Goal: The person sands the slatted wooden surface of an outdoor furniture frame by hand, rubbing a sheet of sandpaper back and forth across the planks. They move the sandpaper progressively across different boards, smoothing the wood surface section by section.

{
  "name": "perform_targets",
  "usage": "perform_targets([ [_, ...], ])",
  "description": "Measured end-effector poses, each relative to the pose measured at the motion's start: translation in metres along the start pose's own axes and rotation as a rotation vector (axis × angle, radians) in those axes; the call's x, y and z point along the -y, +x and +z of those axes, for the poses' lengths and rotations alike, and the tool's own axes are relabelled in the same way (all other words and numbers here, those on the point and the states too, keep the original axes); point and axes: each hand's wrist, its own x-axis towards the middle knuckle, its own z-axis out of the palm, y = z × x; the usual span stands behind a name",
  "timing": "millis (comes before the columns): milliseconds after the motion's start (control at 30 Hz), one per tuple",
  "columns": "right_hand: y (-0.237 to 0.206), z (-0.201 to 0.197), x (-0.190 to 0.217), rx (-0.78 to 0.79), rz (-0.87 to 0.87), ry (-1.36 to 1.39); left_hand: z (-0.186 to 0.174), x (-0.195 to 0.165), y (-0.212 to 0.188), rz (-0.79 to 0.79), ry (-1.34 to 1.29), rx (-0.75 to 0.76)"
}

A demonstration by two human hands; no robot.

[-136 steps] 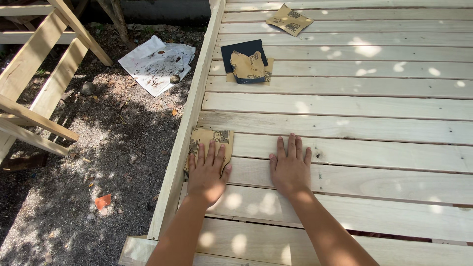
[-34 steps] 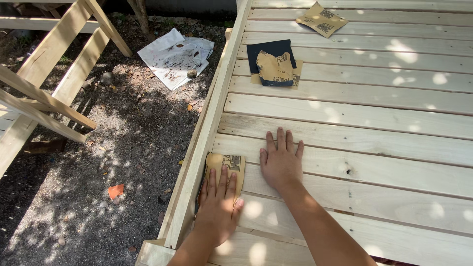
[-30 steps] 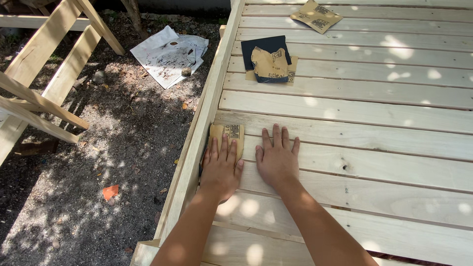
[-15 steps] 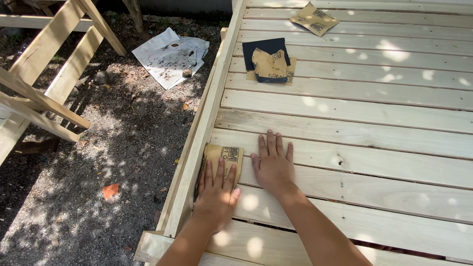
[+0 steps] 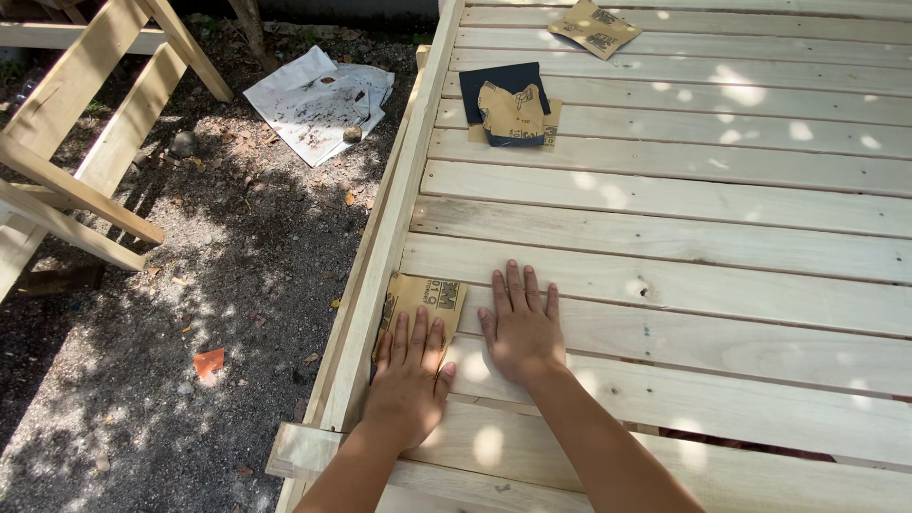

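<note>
At the near left corner of a slatted deck of pale planks (image 5: 665, 218), a tan sheet of sandpaper (image 5: 426, 302) is pressed flat under the left hand (image 5: 410, 380). The fingers are spread and laid flat on the sheet, not curled around it, so the paper is held down by pressure rather than gripped; its far end shows beyond the fingertips, close against the raised edge rail (image 5: 385, 247). The right hand (image 5: 521, 328) is laid just beside it, palm down on bare wood, fingers released and extended, holding nothing; it appears to serve as a brace.

The planks are smooth, light, unfinished timber with narrow gaps, a small knot and dappled sunlight. Farther up the deck, well apart from the hands, a dark square sheet (image 5: 503, 87) lies under a crumpled tan piece (image 5: 513, 112), and another tan sheet (image 5: 594, 26) is seen near the top. Beyond the rail, gravelly ground (image 5: 190, 361) carries a soiled white paper (image 5: 318, 100) and a slanted wooden frame (image 5: 85, 142).
</note>
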Motion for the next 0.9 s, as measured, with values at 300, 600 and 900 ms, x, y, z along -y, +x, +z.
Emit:
perform_targets([
  [300,0.004,-0.007,0.003,0.03,0.04,0.028,-0.027,-0.007,0.108,-0.149,-0.054,0.085],
  [600,0.003,-0.007,0.007,0.039,0.074,0.008,-0.03,-0.011,0.014,-0.08,-0.068,0.121],
  [900,-0.01,0.002,-0.01,-0.032,0.021,0.054,-0.06,-0.025,0.061,-0.132,-0.032,0.164],
])
